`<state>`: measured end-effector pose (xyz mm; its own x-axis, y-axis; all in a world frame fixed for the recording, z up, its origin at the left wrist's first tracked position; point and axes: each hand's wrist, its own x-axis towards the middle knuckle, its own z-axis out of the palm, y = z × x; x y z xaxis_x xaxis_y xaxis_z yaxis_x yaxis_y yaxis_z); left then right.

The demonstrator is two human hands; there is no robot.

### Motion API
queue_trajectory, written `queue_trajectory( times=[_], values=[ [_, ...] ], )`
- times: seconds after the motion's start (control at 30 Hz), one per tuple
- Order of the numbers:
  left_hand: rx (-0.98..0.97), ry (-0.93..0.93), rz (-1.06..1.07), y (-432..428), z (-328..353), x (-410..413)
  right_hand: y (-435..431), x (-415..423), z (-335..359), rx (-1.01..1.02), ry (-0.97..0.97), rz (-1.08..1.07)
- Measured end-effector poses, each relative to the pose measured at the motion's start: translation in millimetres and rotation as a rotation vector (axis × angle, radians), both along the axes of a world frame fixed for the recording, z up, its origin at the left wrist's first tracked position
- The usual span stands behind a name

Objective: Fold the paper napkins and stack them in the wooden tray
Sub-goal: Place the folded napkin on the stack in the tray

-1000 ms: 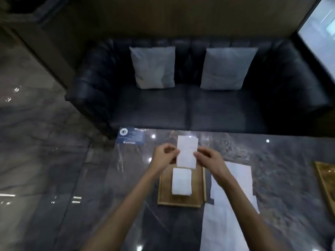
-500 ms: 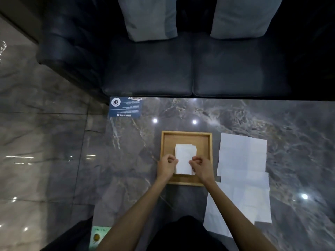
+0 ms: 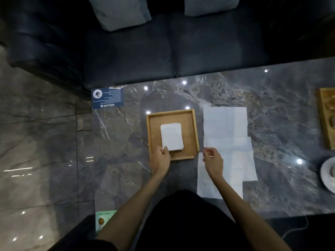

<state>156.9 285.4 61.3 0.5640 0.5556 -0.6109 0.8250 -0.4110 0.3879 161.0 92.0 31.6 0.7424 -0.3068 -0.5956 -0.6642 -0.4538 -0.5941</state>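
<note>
Two hands are separating: my left hand (image 3: 161, 158) is resting loosely curled against the folded napkin stack (image 3: 171, 136) now in the wooden tray (image 3: 195, 131), while my right hand (image 3: 212, 159), grip empty and part-open, is reaching over the unfolded napkins (image 3: 226, 124) on the surface (image 3: 281, 115).

wooden tray (image 3: 195, 131) rim walls stack, bare marble tabletop (image 3: 123, 142) left

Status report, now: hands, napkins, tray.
Left hand touching folded stack in wooden tray. Right hand over unfolded napkins, grip unclear. Nothing in the way.
</note>
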Motion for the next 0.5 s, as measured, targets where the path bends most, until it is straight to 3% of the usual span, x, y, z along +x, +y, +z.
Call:
queue_trajectory(
  times=[0.23, 0.5],
  values=[
    [-0.126, 0.158, -0.153, -84.1, -31.3, -73.0, -107.6, -90.5, -15.6, -0.167, 0.158, -0.301],
    [-0.084, 0.251, -0.098, -156.1, -70.4, -91.1, -136.4, -102.4, -40.1, -0.159, 0.199, -0.314]
  ],
)
